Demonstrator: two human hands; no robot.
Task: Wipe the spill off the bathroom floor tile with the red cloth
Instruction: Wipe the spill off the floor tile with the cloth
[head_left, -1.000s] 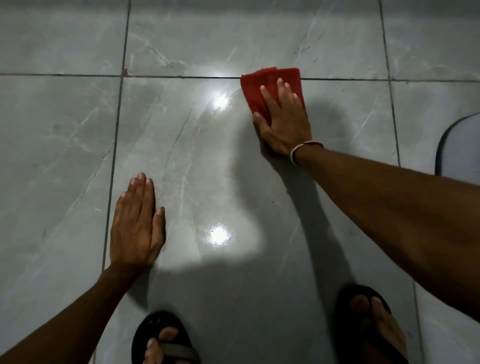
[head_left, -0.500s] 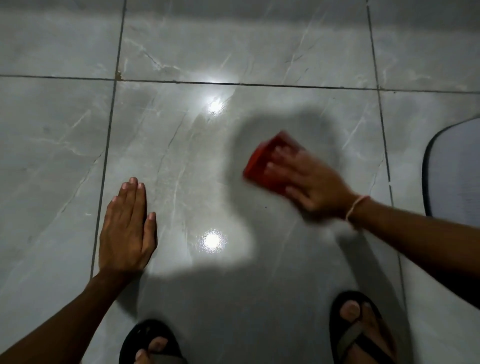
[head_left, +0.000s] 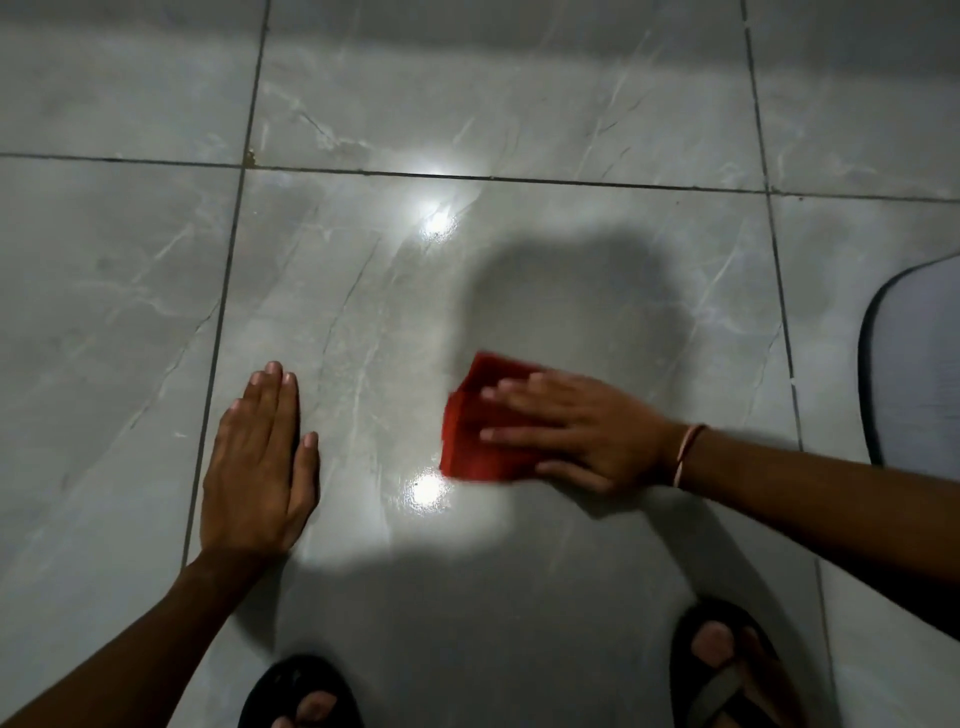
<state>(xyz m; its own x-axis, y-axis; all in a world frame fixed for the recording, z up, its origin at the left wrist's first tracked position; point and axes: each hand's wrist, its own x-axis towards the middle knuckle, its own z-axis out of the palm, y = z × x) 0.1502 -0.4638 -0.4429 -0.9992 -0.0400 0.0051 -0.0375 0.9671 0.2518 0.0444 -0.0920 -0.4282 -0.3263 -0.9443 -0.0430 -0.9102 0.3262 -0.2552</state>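
A folded red cloth (head_left: 472, 436) lies flat on the middle grey marbled floor tile (head_left: 363, 322). My right hand (head_left: 587, 431) presses down on it, fingers spread and pointing left, blurred by motion. My left hand (head_left: 260, 467) rests flat on the same tile near its left grout line, fingers together, holding nothing. The tile's surface looks glossy and wet, with two bright light reflections; one sits just below the cloth's lower left corner. No distinct puddle edge is visible.
My two feet in black sandals (head_left: 727, 675) stand at the bottom edge. A grey mat with a dark border (head_left: 914, 364) lies at the right edge. Dark grout lines (head_left: 519, 179) separate the tiles.
My right hand has dragged the red cloth from the far grout line toward me and to the left across the tile. My left hand has stayed planted.
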